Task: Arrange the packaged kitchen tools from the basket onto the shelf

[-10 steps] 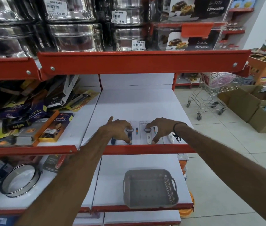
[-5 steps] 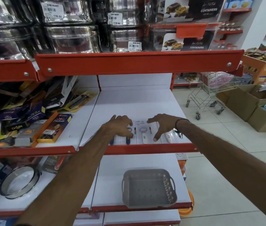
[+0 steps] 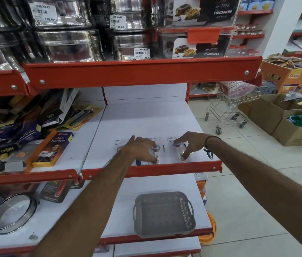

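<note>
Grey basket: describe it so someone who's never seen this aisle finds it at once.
Start at the white shelf with the red front lip where both hands rest on flat white tool cards, then drop one shelf down. The grey basket sits there near the front edge, toward the right end. It is the only perforated plastic tub with side handles, and it looks empty, unlike the round steel-rimmed sieve far to its left.

I count three carded bottle openers (image 3: 162, 151) under and between my two hands, left hand (image 3: 141, 148), right hand (image 3: 190, 143). One grey basket (image 3: 165, 214) sits below them, one shopping trolley (image 3: 228, 106) off right.
</note>
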`<state>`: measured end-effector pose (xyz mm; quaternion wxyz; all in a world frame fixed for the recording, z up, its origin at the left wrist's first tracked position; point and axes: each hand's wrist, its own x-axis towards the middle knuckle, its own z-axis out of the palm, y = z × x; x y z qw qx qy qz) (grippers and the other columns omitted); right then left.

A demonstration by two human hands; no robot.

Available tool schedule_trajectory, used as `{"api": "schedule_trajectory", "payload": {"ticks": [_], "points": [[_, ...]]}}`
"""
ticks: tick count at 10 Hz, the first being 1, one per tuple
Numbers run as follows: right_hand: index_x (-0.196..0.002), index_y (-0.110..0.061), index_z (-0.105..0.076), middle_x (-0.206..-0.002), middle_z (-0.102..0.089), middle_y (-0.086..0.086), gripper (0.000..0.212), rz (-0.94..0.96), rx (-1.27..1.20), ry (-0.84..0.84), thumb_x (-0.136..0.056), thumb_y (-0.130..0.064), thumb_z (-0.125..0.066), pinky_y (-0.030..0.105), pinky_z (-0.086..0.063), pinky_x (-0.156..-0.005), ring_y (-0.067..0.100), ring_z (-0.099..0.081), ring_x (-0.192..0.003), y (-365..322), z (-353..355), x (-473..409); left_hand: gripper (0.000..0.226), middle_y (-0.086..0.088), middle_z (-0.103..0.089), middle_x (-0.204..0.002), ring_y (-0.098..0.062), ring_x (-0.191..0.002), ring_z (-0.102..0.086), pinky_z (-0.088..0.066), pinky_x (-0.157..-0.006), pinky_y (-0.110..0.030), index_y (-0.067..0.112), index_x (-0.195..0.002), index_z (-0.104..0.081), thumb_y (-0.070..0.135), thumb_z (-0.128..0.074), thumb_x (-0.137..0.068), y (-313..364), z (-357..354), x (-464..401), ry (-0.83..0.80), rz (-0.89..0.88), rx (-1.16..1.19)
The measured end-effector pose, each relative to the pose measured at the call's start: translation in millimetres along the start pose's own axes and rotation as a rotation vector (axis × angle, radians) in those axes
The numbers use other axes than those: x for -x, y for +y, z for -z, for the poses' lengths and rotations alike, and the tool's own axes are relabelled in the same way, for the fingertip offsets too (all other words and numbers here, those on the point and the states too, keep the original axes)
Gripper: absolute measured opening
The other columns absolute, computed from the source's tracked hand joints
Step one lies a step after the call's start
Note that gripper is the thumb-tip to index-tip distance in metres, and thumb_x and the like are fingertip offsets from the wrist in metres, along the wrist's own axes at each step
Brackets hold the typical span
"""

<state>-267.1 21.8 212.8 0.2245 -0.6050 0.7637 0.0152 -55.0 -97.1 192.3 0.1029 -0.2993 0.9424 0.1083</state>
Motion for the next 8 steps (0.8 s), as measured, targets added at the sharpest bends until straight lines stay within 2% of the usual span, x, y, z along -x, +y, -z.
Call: {"api": "schedule_trajectory", "payload": {"ticks": [3,5,6,7,8], "points": [[-0.150,-0.019,-0.042,-0.158,-0.039,0.003,0.085,0.026,-0.028,0.000,-0.077,-0.038,-0.082,0.041,-0.026,-0.118,0.025,-0.035,-0.144,-13,-5,-7,0.076,0.000,-0.047,-0.154,-0.029,-0.142,-0.038,-0.007,-0.123,-0.057,0.035,-0.140,-0.049,0.063,-0.069,-0.073,3,1,-6,-0.022,0.012,-0.047],[-0.152,-0.019,-0.036,-0.160,-0.034,0.004,0.091,-0.005,-0.023,-0.009,-0.077,-0.040,-0.083,0.042,-0.025,-0.119,0.025,-0.032,-0.146,-17,-4,-3,0.076,-0.001,-0.046,-0.154,-0.029,-0.141,-0.039,-0.013,-0.122,-0.056,0.034,-0.143,-0.046,0.060,-0.068,-0.075,8,4,-2,-0.046,0.020,-0.072],[-0.152,-0.016,-0.035,-0.159,-0.036,0.008,0.097,0.007,-0.056,0.043,-0.073,-0.038,-0.086,0.039,-0.029,-0.116,0.028,-0.036,-0.144,-25,0,12,0.072,-0.001,-0.047,-0.153,-0.027,-0.138,-0.043,-0.021,-0.120,-0.055,0.033,-0.144,-0.046,0.056,-0.066,-0.079,11,1,15,0.008,0.009,-0.037],[-0.148,-0.021,-0.043,-0.156,-0.040,0.002,0.089,0.038,-0.148,0.136,-0.073,-0.038,-0.086,0.038,-0.033,-0.114,0.024,-0.040,-0.141,-33,8,31,0.067,-0.002,-0.049,-0.152,-0.026,-0.135,-0.047,-0.032,-0.116,-0.051,0.028,-0.144,-0.046,0.054,-0.062,-0.085,10,1,34,0.149,-0.020,-0.045],[-0.131,-0.033,-0.059,-0.140,-0.057,-0.008,0.060,0.163,-0.105,0.456,-0.078,-0.049,-0.079,0.033,-0.049,-0.096,0.014,-0.058,-0.123,-47,16,64,0.057,-0.002,-0.055,-0.145,-0.024,-0.127,-0.053,-0.046,-0.104,-0.045,0.023,-0.140,-0.050,0.052,-0.055,-0.092,8,8,68,0.505,-0.087,-0.129]]}}
